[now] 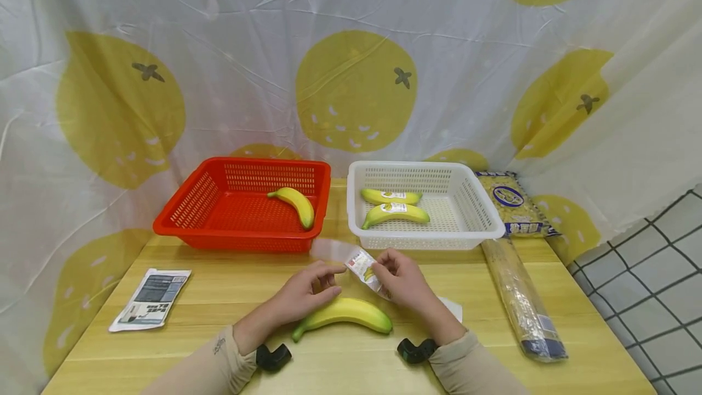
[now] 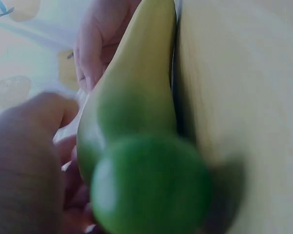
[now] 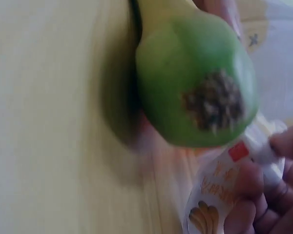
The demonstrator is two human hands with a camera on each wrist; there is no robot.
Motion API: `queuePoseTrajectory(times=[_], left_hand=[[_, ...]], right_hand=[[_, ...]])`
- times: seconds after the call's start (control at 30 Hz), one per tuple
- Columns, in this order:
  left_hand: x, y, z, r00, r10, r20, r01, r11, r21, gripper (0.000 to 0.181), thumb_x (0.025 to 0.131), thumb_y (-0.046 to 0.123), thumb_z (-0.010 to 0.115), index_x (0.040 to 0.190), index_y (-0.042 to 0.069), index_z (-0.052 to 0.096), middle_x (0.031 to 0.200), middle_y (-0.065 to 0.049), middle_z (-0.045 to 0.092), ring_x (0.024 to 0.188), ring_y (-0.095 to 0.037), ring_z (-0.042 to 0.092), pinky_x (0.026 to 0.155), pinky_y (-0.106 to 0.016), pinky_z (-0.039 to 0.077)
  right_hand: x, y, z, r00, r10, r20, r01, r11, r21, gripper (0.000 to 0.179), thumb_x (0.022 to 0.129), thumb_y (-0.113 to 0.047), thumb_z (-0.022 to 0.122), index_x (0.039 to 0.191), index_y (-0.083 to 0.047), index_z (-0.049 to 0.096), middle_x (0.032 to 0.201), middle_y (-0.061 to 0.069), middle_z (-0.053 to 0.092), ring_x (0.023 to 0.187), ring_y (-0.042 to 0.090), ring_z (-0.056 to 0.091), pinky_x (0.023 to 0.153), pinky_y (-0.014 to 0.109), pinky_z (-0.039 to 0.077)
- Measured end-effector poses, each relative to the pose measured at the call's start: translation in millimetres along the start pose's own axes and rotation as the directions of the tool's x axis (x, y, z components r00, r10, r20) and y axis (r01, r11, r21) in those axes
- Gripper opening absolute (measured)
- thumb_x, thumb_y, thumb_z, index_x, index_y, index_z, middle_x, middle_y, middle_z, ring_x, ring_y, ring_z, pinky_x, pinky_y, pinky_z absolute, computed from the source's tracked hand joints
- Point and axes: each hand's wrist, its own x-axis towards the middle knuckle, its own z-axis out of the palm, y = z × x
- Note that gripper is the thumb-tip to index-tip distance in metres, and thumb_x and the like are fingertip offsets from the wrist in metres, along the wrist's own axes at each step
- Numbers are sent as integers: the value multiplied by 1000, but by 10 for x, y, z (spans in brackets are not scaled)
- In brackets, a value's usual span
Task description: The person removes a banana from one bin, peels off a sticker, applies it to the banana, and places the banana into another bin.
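Note:
A strip of banana stickers [image 1: 363, 266], printed with yellow bananas and a red mark, is pinched in my right hand [image 1: 404, 282]. The right wrist view shows thumb and fingers curled on the label strip [image 3: 219, 187]. My left hand [image 1: 308, 292] is at the strip's left side, its index fingertip at the edge; whether it touches cannot be made out. A gap shows between its thumb and index finger. Just below both hands a banana [image 1: 345, 311] lies on the table, stem to the left, its green end large in the right wrist view.
Behind stand a red basket [image 1: 241, 241] with one banana [image 1: 296, 205] and a white basket [image 1: 422, 240] with two labelled bananas [image 1: 396, 214]. A flat packet [image 1: 150, 299] lies left. At right are a yellow bag [image 1: 510, 203] and a long clear-wrapped pack [image 1: 521, 297].

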Motion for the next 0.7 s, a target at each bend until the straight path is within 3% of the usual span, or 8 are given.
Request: queuePoseTrajectory(times=[0.13,0.3,0.43,0.53,0.7], left_hand=[[35,24,9,983,126,-131,-115,990,87,35,91,14,79,125,15,71,104,1,68,82,-10,59,63,-24,50],[46,40,27,972,211,-102,-195,969,150,42,90,16,80,130,18,69,127,3,68,92,-14,63,70,-26,53],[39,32,34,979,188,-74,-173,970,171,41,92,19,79,132,21,69,129,5,70,98,-15,65,82,-30,55],[31,27,36,987,146,-73,-131,976,172,40,92,21,78,131,25,70,125,7,72,96,-13,64,80,-29,53],[32,29,35,990,118,-76,-104,981,162,38,92,22,78,129,29,71,122,10,73,95,-10,64,79,-28,53]], right_hand=[[11,15,62,999,-27,-46,23,996,-84,9,98,-18,71,91,-13,68,71,-2,67,57,8,55,46,23,46],[2,-4,114,998,-61,-17,60,998,-25,8,97,-18,73,95,-10,72,79,1,72,62,10,61,51,23,52],[-13,-9,135,993,-81,85,71,991,114,15,100,-14,68,108,-4,74,95,9,76,76,17,69,65,25,57],[-26,-5,146,985,-80,156,52,983,174,20,99,-7,63,117,-3,72,105,12,76,89,22,72,75,26,58],[-26,14,166,987,-79,143,52,982,181,16,97,-3,64,111,-3,73,102,11,76,89,29,73,76,27,59]])
